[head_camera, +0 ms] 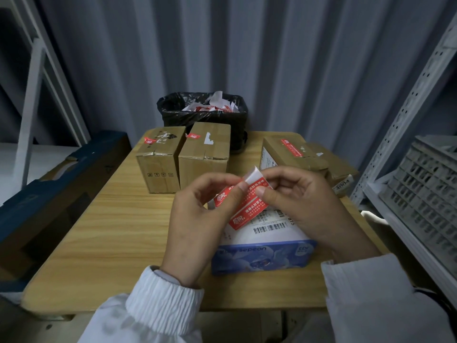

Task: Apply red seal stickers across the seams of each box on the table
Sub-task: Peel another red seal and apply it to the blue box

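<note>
Just above the blue box (262, 256), in the head view, both hands hold a small sheet of red seal stickers (244, 203). The left hand (197, 219) pinches the sheet's left end between thumb and forefinger. The right hand (304, 204) pinches its right end, thumb on the red face and the other fingers (286, 180) curled behind. A white backing corner (252, 175) curls up at the sheet's top.

The blue box lies on the desk (111, 231) directly under the hands, its white barcode label facing up. Beyond the blue box to the left, two upright cardboard boxes (158, 164) stand side by side, each with a red sticker on its top. Beyond it to the right lies a flatter cardboard box (294, 157) with a red strip (291, 146) across its top. Farther behind, a black-bagged bin (202, 115) holds paper scraps. To the right of the blue box, off the desk, a grey crate (425, 194) sits on a shelf.
</note>
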